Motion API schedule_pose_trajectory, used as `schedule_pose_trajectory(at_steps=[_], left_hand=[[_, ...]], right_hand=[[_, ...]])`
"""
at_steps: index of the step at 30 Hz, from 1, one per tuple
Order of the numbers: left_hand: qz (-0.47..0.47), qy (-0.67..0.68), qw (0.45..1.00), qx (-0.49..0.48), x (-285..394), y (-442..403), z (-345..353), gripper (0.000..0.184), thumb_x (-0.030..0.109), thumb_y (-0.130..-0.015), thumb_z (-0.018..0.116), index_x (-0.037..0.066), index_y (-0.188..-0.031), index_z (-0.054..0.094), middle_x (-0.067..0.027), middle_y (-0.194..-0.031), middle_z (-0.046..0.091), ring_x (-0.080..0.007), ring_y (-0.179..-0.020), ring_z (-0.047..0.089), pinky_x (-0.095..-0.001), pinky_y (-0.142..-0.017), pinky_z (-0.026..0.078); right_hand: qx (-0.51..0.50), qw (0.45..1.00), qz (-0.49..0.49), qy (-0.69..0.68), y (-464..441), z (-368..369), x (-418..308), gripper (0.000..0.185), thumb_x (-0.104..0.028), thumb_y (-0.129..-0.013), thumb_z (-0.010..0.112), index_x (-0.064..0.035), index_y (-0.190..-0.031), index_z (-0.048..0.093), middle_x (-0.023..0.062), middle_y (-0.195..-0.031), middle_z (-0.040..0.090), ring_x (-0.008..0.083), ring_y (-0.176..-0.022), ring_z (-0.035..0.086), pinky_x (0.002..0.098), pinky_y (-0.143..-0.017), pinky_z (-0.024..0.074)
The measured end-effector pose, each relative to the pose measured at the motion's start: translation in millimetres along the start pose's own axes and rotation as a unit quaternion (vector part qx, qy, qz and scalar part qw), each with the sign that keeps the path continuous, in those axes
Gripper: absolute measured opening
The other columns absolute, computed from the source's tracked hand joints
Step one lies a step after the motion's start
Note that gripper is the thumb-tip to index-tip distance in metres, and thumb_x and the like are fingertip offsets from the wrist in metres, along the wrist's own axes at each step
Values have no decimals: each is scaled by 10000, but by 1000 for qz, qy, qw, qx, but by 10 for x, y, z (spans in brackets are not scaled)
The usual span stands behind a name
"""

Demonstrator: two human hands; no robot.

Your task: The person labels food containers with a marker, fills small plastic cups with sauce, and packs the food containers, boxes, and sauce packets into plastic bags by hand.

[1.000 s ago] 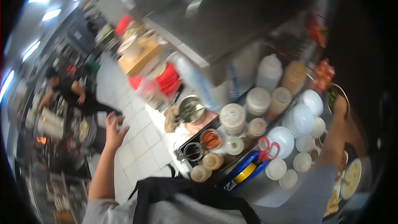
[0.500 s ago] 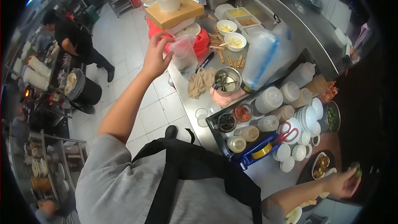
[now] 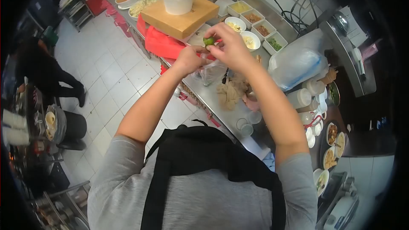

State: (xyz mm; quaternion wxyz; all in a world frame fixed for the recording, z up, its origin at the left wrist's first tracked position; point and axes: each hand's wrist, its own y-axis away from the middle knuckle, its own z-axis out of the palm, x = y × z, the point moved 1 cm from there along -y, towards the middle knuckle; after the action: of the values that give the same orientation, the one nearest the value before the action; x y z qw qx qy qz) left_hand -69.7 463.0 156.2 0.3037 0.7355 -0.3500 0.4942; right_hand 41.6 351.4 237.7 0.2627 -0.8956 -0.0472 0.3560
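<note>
Between the fingertips of my right hand [image 3: 232, 47] is a small green lime [image 3: 208, 41]. My left hand [image 3: 189, 61] is closed on the upper edge of a clear plastic bag [image 3: 208, 74], just below the lime. Both hands meet over the counter's near edge, beside a red plastic bag [image 3: 162, 44]. Behind them, a lidded white tub [image 3: 178, 1] stands on a brown cardboard box [image 3: 181, 17]. What the clear bag holds is hard to make out.
A beige cloth [image 3: 230, 94] lies on the steel counter near my right forearm. White bowls [image 3: 250, 40] and tubs of chopped toppings [image 3: 276, 42] stand behind. Squeeze bottles [image 3: 300, 98] are at right. A co-worker [image 3: 47, 68] stands across the aisle near a bin [image 3: 72, 125].
My right hand has come from the far right with the lime to above the clear bag. My left hand, open before, has closed on the bag. The view has turned.
</note>
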Motion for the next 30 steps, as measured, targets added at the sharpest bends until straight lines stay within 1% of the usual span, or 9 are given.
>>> schedule_pose_trajectory(at_steps=[2, 5, 8, 11, 14, 17, 20, 26, 30], left_hand=[[0, 0, 1000, 13, -5, -28, -74, 328, 7, -730, 670, 5, -1057, 648, -70, -767, 651, -96, -655, 594, -268, -606, 490], [-6, 4, 1000, -25, 29, -43, -210, 341, 3, -730, 660, 30, -1070, 651, -88, -767, 656, -101, -645, 608, -270, -602, 496], [24, -2, 998, -54, 44, -65, -296, 350, -2, -738, 642, 54, -1083, 654, -93, -787, 648, -112, -646, 622, -274, -599, 503], [81, -6, 996, -38, 78, -52, -371, 336, -17, -745, 613, 49, -1072, 657, -92, -866, 625, -120, -636, 624, -276, -604, 508], [83, 25, 996, -8, 43, -95, -442, 326, -29, -747, 598, 25, -1064, 650, -89, -933, 593, -113, -643, 620, -267, -598, 505], [48, 79, 995, -29, 49, -94, -532, 321, -48, -745, 581, -14, -1059, 636, -92, -995, 579, -108, -675, 625, -253, -603, 502], [118, 82, 989, -34, -46, -145, -528, 326, -66, -749, 562, -40, -1068, 621, -83, -996, 576, -104, -690, 624, -240, -613, 500], [172, 118, 977, -31, 158, -110, -539, 318, -95, -748, 536, -25, -1039, 641, -75, -987, 569, -104, -672, 605, -233, -624, 495], [217, 24, 973, -71, 40, -206, -426, 286, -104, -735, 538, -18, -980, 656, -63, -972, 563, -88, -693, 580, -228, -640, 490]], right_hand=[[-94, 992, 61, 58, -110, 153, 231, 275, -3, -685, 677, -51, -926, 553, 82, -957, 559, 187, -873, 590, 307, -687, 493], [-196, 961, 97, 168, -69, 185, 444, 262, -35, -632, 684, -42, -854, 547, 121, -817, 595, 306, -801, 605, 391, -653, 482], [-257, 921, 183, 228, -102, 129, 400, 223, -59, -634, 694, -44, -805, 552, 129, -743, 617, 319, -773, 608, 403, -646, 471], [-229, 921, 242, 203, -302, 206, 256, 254, -81, -665, 720, -35, -875, 583, 92, -813, 651, 218, -755, 625, 343, -680, 477], [-227, 915, 295, 158, -321, 380, 314, 243, -120, -675, 739, -44, -871, 617, 104, -875, 658, 226, -811, 634, 351, -719, 482], [-72, 974, 206, 59, -226, 228, 26, 194, -168, -661, 749, -77, -802, 653, 89, -858, 633, 271, -848, 600, 385, -727, 458], [-147, 907, 112, 377, 106, 104, 67, 212, -181, -640, 764, -72, -776, 644, 68, -981, 600, 247, -971, 547, 392, -823, 421], [43, 923, 121, 363, 226, -45, -180, 268, -140, -586, 798, -69, -782, 630, 94, -1135, 540, 293, -1058, 508, 420, -876, 400], [153, 943, 227, 191, 482, 195, 76, 372, -136, -585, 813, -74, -912, 647, 116, -1215, 523, 289, -1092, 508, 427, -894, 412]])
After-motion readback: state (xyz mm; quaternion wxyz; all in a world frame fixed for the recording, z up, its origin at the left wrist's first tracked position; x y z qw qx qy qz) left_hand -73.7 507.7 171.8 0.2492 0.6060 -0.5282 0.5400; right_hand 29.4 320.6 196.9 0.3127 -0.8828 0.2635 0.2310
